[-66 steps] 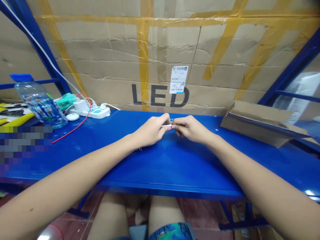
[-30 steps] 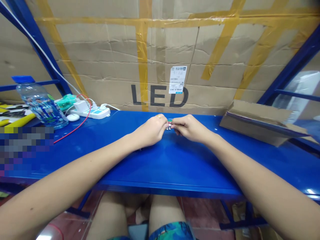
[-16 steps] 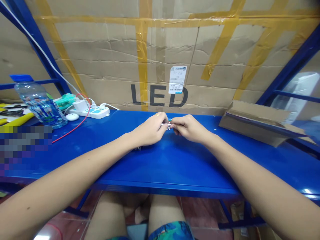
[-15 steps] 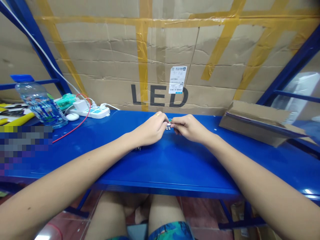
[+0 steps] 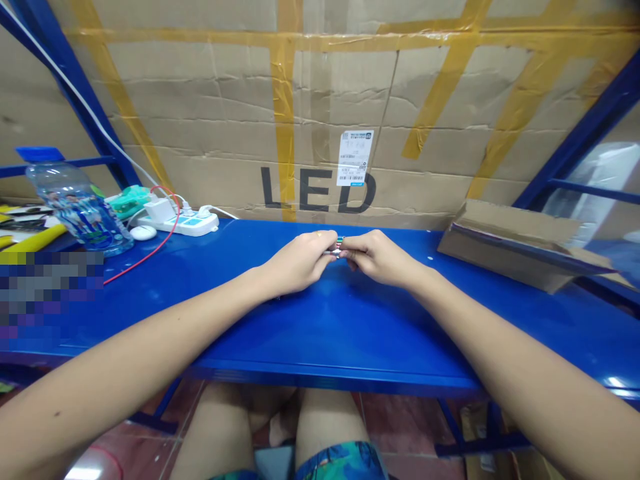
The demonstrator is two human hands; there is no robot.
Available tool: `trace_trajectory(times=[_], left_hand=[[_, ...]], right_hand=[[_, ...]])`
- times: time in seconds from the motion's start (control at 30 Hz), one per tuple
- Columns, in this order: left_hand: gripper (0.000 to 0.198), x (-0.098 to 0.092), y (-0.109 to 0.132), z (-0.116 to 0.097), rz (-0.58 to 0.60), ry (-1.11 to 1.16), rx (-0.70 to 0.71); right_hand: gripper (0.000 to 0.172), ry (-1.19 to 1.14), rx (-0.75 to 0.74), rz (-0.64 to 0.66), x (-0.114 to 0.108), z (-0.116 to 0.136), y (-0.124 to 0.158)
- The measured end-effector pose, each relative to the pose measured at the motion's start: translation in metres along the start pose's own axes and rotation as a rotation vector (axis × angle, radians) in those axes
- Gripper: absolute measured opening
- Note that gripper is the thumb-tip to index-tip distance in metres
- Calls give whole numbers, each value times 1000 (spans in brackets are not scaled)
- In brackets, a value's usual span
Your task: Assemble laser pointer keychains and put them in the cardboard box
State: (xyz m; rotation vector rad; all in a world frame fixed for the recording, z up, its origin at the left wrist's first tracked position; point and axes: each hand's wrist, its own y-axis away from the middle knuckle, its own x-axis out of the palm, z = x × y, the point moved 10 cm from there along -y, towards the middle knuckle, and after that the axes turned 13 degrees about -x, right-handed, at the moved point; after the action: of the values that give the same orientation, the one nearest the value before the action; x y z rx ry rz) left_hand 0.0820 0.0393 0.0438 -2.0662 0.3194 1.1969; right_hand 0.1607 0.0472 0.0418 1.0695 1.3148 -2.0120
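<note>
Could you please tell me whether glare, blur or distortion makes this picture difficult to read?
Head view: bright glare on the blue table at far right; head view: small parts held between left hand and right hand too small and soft to identify; head view: bottle leaning, perhaps from wide-angle stretch; head view: pixelated patch hiding part of the left side.

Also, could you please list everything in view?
Small parts: count unclear, multicoloured, centre
Table: one, blue, centre
Bottle: one, clear and blue, left
Tool-like items: several, yellow, far left
Power strip: one, white, back left
Oval thing: one, white, by bottle
Bundle: one, teal, behind bottle
Cables: several, red and white, left
Box: one, brown, right
Carton: one, brown, behind table
Label: one, white, on carton
Left hand: one, bare, centre
Right hand: one, bare, centre
</note>
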Motion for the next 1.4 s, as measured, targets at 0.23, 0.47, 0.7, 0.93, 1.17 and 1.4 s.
trace_trajectory(times=[0.23,0.47,0.7,0.93,1.17,1.4], left_hand=[[13,-3,-6,6,-60,0,-68],[19,6,-9,12,38,49,-117],[9,0,0,4,16,51,-62],[17,-2,-4,0,-62,-21,-42],[26,13,-7,11,85,-89,-102],[25,8,-3,6,49,-176,-50]], right_hand=[[22,76,-15,-20,-6,3,-1],[23,115,-37,3,-6,3,0],[22,18,0,15,-2,1,0],[24,53,-2,-15,-8,2,-1],[23,38,-38,4,-3,3,-1],[27,-75,93,1,1,-10,3]])
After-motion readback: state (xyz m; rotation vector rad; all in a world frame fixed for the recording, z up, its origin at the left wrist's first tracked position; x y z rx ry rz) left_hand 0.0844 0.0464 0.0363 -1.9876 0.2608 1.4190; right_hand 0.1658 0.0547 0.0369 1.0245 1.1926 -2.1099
